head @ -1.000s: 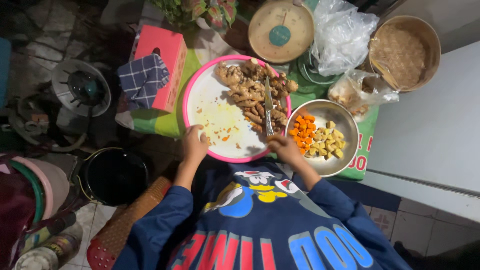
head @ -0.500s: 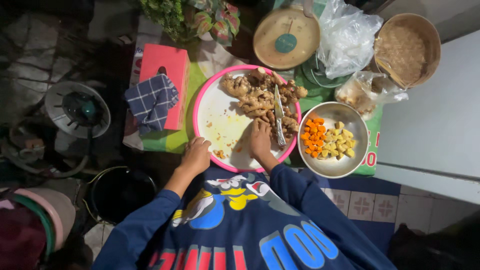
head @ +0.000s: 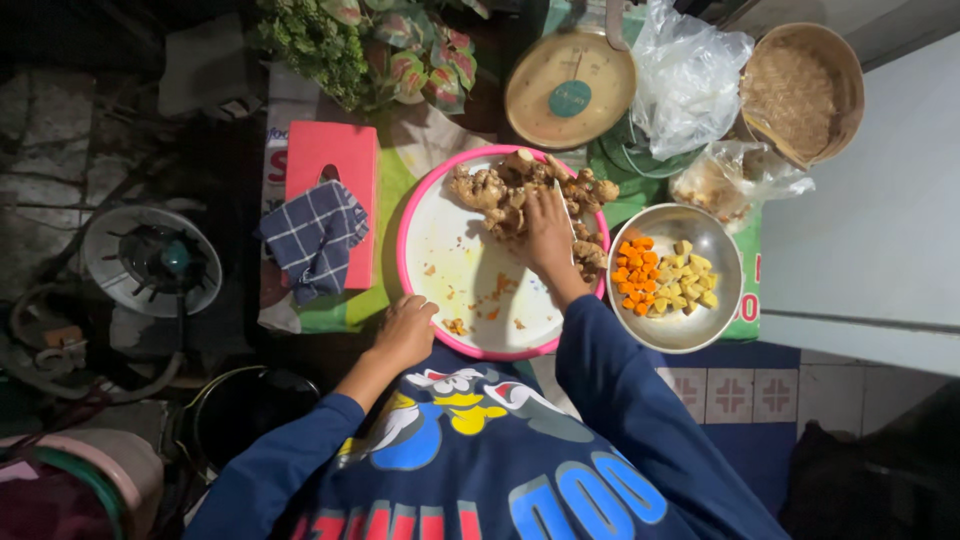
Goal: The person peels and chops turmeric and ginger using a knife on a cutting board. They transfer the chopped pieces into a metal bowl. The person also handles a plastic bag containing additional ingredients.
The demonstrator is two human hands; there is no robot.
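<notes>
Two hands at a pink-rimmed tray (head: 420, 210). Right hand (head: 548, 232) flat over the heap of knobbly ginger (head: 490, 188) at the tray's far side, fingers together and curled down onto the roots, touching them; whether clamped on a piece cannot be told. Thin knife blade (head: 573, 225) just visible along the right edge of that hand, over the roots. Left hand (head: 405, 330) resting on the tray's near rim, fingers loosely bent, gripping nothing visible.

Half a second ago: right hand nearer the body at the tray's near edge, knife lying bare across the ginger; now reached forward onto the heap. Left hand much as before.

White tray floor smooth, flecked with orange and yellow scraps. Just right of it, touching, a shiny round metal bowl (head: 720, 262) with orange and pale yellow chunks. Left, a pink box (head: 330, 150) with a checked cloth (head: 315, 240) draped over it. Beyond, a round scale (head: 570, 90), crumpled clear bags (head: 690, 70), a woven basket (head: 800, 85).
</notes>
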